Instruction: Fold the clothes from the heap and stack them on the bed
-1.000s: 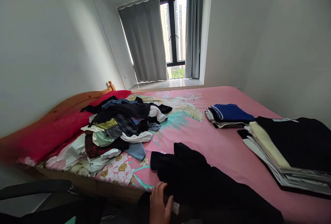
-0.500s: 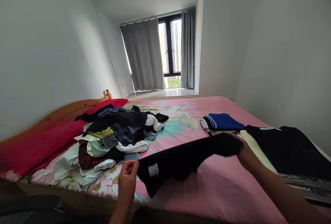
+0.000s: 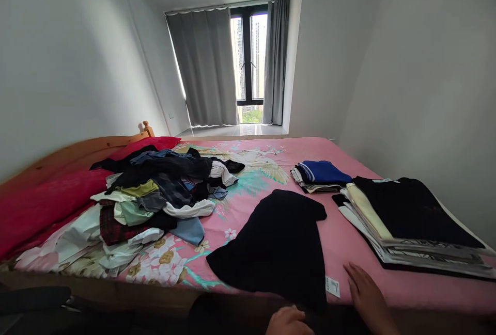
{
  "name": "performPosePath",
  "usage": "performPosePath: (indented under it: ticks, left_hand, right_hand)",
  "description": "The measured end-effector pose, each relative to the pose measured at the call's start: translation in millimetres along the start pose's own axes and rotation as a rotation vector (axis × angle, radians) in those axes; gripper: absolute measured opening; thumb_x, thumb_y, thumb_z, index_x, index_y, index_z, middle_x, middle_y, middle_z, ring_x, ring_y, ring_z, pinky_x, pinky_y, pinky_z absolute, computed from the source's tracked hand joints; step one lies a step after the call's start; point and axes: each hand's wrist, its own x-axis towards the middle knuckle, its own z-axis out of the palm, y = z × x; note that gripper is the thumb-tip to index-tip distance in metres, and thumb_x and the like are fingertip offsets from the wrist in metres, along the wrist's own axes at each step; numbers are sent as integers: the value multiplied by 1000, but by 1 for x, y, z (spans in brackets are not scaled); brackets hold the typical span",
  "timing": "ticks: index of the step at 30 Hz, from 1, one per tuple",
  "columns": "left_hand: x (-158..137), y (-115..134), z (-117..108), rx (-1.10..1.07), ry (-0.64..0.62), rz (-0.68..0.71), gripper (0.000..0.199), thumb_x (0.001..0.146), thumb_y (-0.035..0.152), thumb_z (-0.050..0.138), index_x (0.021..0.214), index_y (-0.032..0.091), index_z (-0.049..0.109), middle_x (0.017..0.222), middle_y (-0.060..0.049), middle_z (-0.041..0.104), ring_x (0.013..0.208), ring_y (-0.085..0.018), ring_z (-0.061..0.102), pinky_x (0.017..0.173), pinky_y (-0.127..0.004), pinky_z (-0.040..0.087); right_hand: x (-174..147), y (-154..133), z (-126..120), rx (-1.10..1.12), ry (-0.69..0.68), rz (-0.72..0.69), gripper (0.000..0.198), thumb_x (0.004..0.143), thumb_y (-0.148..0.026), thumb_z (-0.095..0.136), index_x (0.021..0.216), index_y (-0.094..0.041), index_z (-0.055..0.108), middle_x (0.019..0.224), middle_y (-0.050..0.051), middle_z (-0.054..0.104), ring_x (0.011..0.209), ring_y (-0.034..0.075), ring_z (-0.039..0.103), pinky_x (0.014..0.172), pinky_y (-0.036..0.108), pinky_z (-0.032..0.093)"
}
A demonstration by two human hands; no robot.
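Note:
A black garment [image 3: 275, 247] lies spread on the pink bedsheet near the bed's front edge, and its exact kind is unclear. A white label [image 3: 332, 287] sticks out at its lower right side. Just right of that label is my right hand [image 3: 368, 293], its fingers stretched out and holding nothing. My left hand [image 3: 289, 321] is at the bottom edge of the view, just below the garment's lower edge. Its fingers are loosely bent with nothing visible in them, and part of the hand is cut off.
On the left is a heap of mixed clothes [image 3: 155, 190] beside red pillows [image 3: 58, 201]. To the right stands a stack of folded clothes [image 3: 418, 216], with a smaller stack topped by a blue garment [image 3: 325, 172] behind it. A curtained window [image 3: 250, 61] is at the back.
The black garment, held up between both hands before, now lies on the bed. Both hands have let go of it; my left hand has moved right and down. The view has shifted slightly.

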Motion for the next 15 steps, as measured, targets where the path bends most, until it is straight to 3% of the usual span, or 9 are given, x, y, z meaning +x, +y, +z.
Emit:
performPosePath:
  ticks: [3, 6, 8, 10, 15]
  left_hand:
    - [-26, -15, -34, 89, 213, 5, 21, 76, 31, 52, 87, 31, 70, 107, -6, 68, 108, -25, 58, 101, -43, 42]
    - [-44, -20, -76, 179, 471, -66, 26, 83, 24, 43, 90, 28, 68, 109, -6, 66, 112, -23, 55, 99, -42, 44]
    - [-45, -27, -95, 253, 559, -101, 26, 84, 23, 43, 90, 27, 68, 107, -6, 66, 108, -23, 57, 94, -42, 46]
    - [-41, -35, -106, 326, 586, -122, 25, 82, 20, 45, 92, 27, 68, 105, -6, 66, 104, -23, 58, 92, -42, 46]
    - [-29, -50, -110, 447, 503, -203, 31, 72, 15, 55, 96, 29, 68, 107, -3, 64, 106, -23, 56, 92, -41, 42]
  right_hand:
    - [-13, 19, -3, -255, -83, -177, 46, 77, -42, 40, 106, -14, 63, 118, 13, 60, 117, 29, 50, 106, 46, 34]
    - [-13, 17, 2, -423, -76, -217, 48, 82, -39, 34, 112, -11, 59, 119, 14, 59, 117, 27, 50, 103, 43, 37]
    - [-15, 16, 7, -503, -66, -242, 49, 84, -38, 32, 115, -10, 56, 121, 14, 57, 118, 27, 48, 103, 43, 37]
    - [-18, 19, 10, -566, -53, -272, 49, 86, -38, 30, 118, -9, 54, 124, 15, 55, 121, 27, 46, 103, 44, 36]
    - [-22, 25, 13, -657, -39, -317, 47, 87, -35, 30, 121, -11, 52, 126, 14, 54, 122, 27, 44, 103, 44, 34]
